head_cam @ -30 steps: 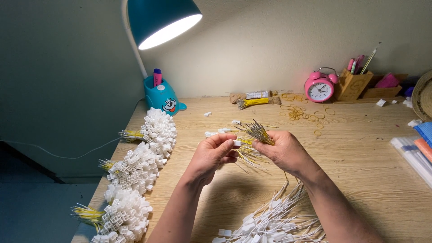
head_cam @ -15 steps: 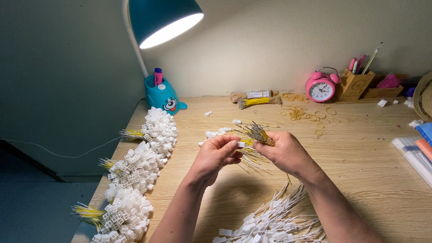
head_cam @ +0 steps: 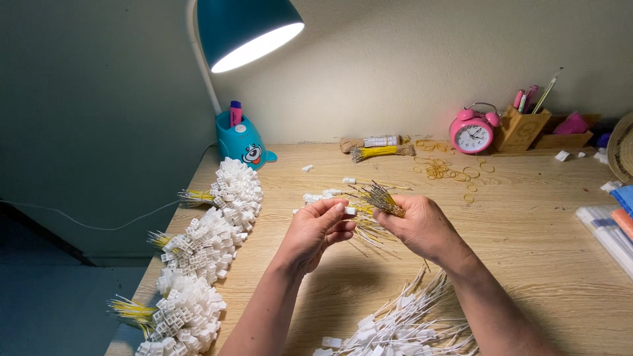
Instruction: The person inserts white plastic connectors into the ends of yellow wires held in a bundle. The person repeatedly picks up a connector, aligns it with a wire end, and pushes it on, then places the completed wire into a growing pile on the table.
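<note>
Two hands, left hand (head_cam: pixel 318 229) pinching white connector (head_cam: pixel 349 211), right hand (head_cam: pixel 422 224) gripping wire bundle (head_cam: pixel 381 196)

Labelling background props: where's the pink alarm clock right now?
In the head view, the pink alarm clock stands at the back right of the wooden desk against the wall, just left of the wooden pen holder, behind the scattered rubber bands.

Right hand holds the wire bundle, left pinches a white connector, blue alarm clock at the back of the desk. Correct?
One error: the alarm clock is pink, not blue, as the head view shows. The rest holds: the right hand grips the wire bundle, and the left hand pinches a white connector.
</note>
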